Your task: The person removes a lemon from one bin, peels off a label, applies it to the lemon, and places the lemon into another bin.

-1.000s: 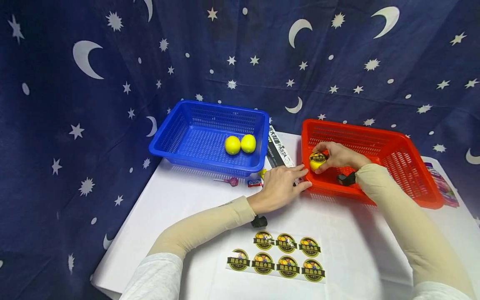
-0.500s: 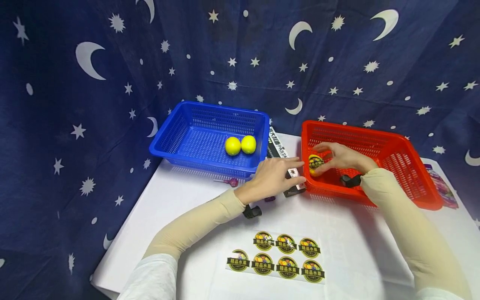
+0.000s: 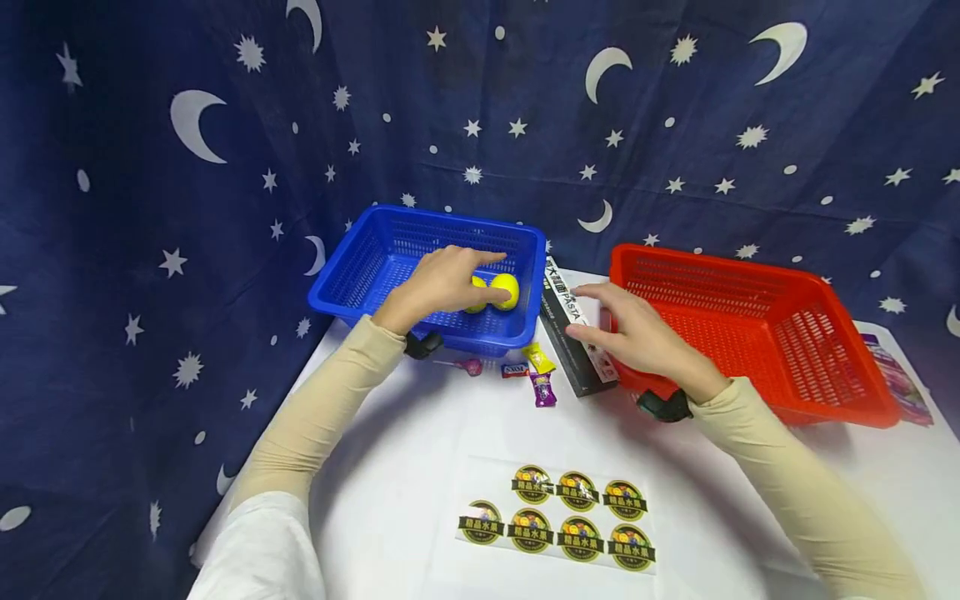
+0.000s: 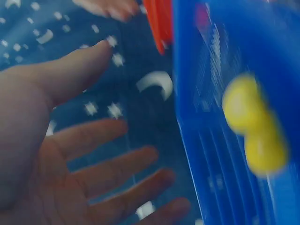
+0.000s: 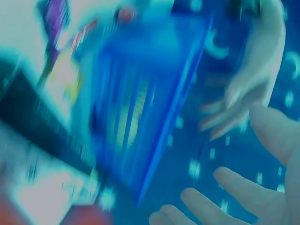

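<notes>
My left hand [image 3: 442,287] hovers over the blue basket [image 3: 352,315], its fingers spread and holding nothing in the left wrist view. Two round yellow fruits [image 3: 507,287] lie together at the basket's right end, one partly behind the hand. My right hand [image 3: 637,333] is raised near the left edge of the red basket [image 3: 795,367], thumb and fingers apart around nothing. Behind it, the black-and-white pasta box [image 3: 573,358] lies between the baskets. The stickered yellow fruit seen earlier in the red basket is out of sight. The right wrist view is heavily blurred.
A lollipop [image 3: 471,367], a red-and-blue wrapped candy [image 3: 514,370], a yellow candy [image 3: 538,358] and a purple candy [image 3: 543,390] lie before the blue basket. Nearer the front is a sheet of round stickers [image 3: 555,542]. A purple package [image 3: 900,383] sticks out beyond the red basket.
My right hand has let go of the stickered yellow fruit and moved left, out of the red basket. My left hand has left the red basket's rim and swung left over the blue basket.
</notes>
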Tool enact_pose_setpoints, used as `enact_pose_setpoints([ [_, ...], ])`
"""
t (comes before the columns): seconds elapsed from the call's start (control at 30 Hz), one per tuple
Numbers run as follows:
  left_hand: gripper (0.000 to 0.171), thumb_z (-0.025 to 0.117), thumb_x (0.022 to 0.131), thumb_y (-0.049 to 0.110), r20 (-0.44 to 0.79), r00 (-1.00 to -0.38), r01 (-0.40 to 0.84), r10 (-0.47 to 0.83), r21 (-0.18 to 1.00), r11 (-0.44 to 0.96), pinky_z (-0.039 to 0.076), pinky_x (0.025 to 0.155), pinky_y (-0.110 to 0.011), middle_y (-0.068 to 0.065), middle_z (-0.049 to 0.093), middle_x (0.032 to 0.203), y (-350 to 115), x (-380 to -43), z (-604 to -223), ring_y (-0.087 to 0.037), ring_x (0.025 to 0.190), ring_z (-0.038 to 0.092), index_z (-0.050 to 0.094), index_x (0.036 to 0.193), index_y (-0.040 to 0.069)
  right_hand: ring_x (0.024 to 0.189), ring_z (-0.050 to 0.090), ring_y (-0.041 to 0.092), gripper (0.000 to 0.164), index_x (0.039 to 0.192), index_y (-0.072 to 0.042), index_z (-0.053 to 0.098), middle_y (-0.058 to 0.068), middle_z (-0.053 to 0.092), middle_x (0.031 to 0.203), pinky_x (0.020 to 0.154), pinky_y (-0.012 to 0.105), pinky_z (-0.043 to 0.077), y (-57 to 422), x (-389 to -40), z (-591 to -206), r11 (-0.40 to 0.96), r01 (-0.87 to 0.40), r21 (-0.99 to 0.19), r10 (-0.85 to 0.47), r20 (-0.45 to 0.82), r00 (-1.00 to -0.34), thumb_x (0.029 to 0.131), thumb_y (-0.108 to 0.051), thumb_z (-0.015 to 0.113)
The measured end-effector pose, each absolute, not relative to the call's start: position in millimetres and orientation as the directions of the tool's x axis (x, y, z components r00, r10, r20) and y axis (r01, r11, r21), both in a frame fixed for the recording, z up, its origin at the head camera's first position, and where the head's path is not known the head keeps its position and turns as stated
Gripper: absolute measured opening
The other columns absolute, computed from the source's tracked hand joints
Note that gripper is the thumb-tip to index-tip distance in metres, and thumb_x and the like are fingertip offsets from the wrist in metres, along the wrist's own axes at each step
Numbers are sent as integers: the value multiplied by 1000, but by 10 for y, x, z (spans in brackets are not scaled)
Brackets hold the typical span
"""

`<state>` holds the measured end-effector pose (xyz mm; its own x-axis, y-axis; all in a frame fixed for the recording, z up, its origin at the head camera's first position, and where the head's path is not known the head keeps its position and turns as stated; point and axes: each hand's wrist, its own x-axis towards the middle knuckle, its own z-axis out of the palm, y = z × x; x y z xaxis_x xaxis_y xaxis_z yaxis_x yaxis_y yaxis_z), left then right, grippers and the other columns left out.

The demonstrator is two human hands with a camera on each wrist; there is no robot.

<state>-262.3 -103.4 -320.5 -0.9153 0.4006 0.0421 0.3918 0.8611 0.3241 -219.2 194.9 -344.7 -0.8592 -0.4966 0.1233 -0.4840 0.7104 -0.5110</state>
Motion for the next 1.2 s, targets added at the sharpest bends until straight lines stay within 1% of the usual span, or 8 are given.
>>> enact_pose_setpoints([
  [0.1,63,70,91,58,-69,-904,391,421,266,881,51,96,-49,-4,67,140,-1149,-2857,-3201,-30,117,63,61,144,25,129,57,37,59,148,-12,54,15,56,149,107,59,44,1690,-2108,-3578,679,-537,-500,-531,170,-830,98,-40,69],
  [0.23,61,74,90,53,-198,-884,381,423,216,899,43,114,-53,-4,63,145,-1199,-3137,-3232,-31,136,56,65,140,20,143,48,39,59,149,-14,54,17,49,155,115,62,38,1442,-2090,-3775,684,-571,-453,-553,189,-812,100,-44,64],
  [0.37,66,81,85,50,-308,-868,339,390,206,918,42,117,-50,-7,62,145,-1217,-3332,-3274,-30,136,55,64,140,18,143,47,38,58,146,-12,58,17,44,158,114,59,42,1332,-2073,-3911,698,-586,-412,-561,195,-805,100,-47,62],
  [0.57,79,86,79,51,-373,-855,317,359,171,933,35,122,-50,-9,49,158,-1215,-3480,-3437,-34,148,43,58,147,22,143,48,36,58,144,-10,59,15,42,158,111,58,44,1299,-2049,-3960,686,-597,-416,-560,221,-798,100,-46,64],
  [0.67,81,85,80,51,-409,-846,306,342,155,940,36,122,-50,-9,48,159,-1191,-3502,-3531,-33,148,43,55,149,21,143,48,37,57,144,-9,59,16,42,159,112,58,44,1292,-2050,-3964,674,-603,-426,-564,231,-793,100,-45,64],
  [0.93,77,89,79,43,-383,-860,301,338,155,941,39,120,-48,-8,57,151,-1119,-3480,-3653,-30,138,53,59,146,19,144,47,36,57,145,-10,58,15,41,160,113,58,44,1300,-2032,-3966,674,-579,-459,-550,212,-808,99,-43,65],
  [1.07,77,90,76,44,-363,-866,308,343,153,939,41,118,-47,-6,60,148,-1119,-3478,-3646,-30,136,54,61,144,20,142,48,36,57,145,-11,58,15,41,160,112,58,44,1316,-2030,-3977,671,-574,-470,-548,208,-810,99,-44,66],
  [1.2,77,91,73,47,-286,-878,358,384,140,923,45,113,-46,-5,65,142,-1145,-3478,-3585,-30,130,59,64,141,21,143,47,36,58,146,-13,58,13,40,161,112,58,44,1338,-2028,-3992,665,-571,-481,-548,205,-811,99,-46,64],
])
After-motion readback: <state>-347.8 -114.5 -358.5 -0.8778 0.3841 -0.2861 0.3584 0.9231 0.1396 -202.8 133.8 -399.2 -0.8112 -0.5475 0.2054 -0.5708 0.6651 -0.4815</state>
